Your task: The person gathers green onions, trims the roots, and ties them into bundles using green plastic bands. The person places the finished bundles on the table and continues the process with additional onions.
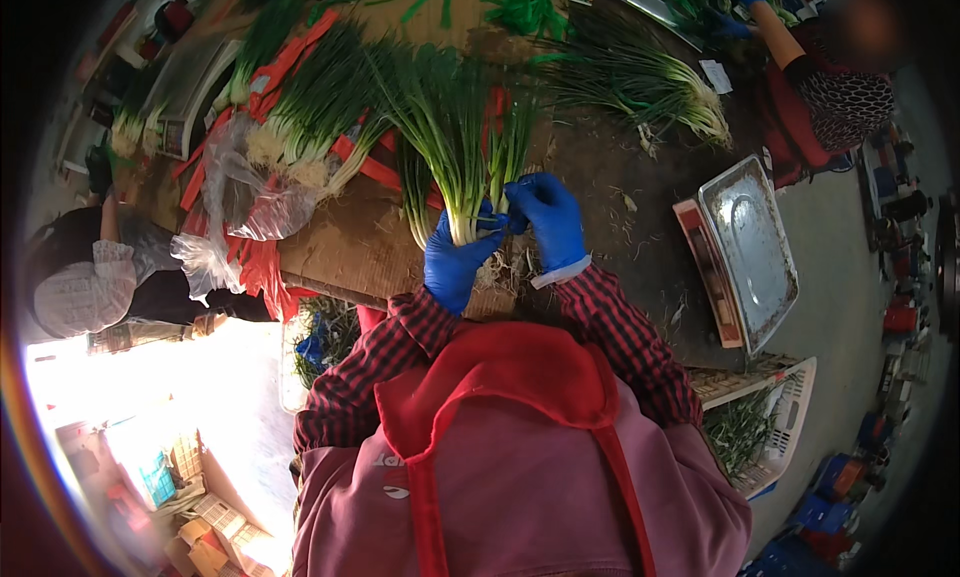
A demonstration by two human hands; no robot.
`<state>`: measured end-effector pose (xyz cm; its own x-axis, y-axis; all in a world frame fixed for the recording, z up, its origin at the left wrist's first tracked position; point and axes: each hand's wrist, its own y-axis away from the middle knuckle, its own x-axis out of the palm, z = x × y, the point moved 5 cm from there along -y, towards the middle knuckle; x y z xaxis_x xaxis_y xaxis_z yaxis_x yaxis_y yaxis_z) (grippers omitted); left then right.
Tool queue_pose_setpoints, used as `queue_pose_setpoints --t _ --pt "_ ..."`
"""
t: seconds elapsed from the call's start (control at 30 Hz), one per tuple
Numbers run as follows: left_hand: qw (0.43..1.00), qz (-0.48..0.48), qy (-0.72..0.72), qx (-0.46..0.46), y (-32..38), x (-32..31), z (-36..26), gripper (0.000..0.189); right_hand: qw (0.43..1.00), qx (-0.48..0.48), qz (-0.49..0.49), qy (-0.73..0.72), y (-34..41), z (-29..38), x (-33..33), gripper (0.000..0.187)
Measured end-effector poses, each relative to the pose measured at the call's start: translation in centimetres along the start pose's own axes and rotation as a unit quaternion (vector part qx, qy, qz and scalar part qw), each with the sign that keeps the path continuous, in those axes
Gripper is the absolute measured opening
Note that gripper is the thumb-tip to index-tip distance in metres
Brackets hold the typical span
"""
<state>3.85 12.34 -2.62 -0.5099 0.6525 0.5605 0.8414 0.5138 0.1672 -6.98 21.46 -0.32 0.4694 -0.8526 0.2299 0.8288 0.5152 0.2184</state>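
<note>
Both of my hands wear blue gloves, over a wooden worktable (360, 254). My left hand (452, 265) is wrapped around the white lower stalks of a bunch of green onions (454, 153), whose leaves fan away from me. Beside it, my right hand (553, 215) has its fingers pinched at the base of a smaller group of green onions (511, 153); the exact contact is partly hidden. A few more green onions (415, 194) lie just left of the held bunch. Trimmed roots and scraps (496, 271) litter the tabletop below my hands.
Green onion piles lie at the back left (319, 104) and back right (645, 85). Red plastic strips (296, 55) and clear plastic bags (247, 190) hang at left. A scale with a metal pan (750, 254) stands right, above a crate (787, 419). Co-workers flank the table (844, 104) (86, 284).
</note>
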Motion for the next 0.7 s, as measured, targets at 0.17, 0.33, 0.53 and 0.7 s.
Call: queue_pose_setpoints --t 0.17,0.33,0.53,0.7 --pt "0.977 0.004 0.167 -0.132 0.0 -0.6 0.9 0.043 1.0 0.009 0.017 -0.02 -0.8 -1.1 -0.6 0.009" --pt "0.904 0.157 -0.391 0.077 0.5 -4.1 3.5 0.043 0.928 -0.267 -0.04 0.257 0.4 -1.2 -0.6 0.011" --pt "0.99 0.091 -0.008 -0.107 0.8 -3.3 3.8 0.026 0.823 -0.401 0.102 0.39 4.5 -0.4 1.9 0.014" --pt "0.956 0.072 0.217 -0.184 0.0 -4.0 4.4 0.025 0.907 -0.263 0.141 0.296 6.6 -1.4 2.2 0.01"
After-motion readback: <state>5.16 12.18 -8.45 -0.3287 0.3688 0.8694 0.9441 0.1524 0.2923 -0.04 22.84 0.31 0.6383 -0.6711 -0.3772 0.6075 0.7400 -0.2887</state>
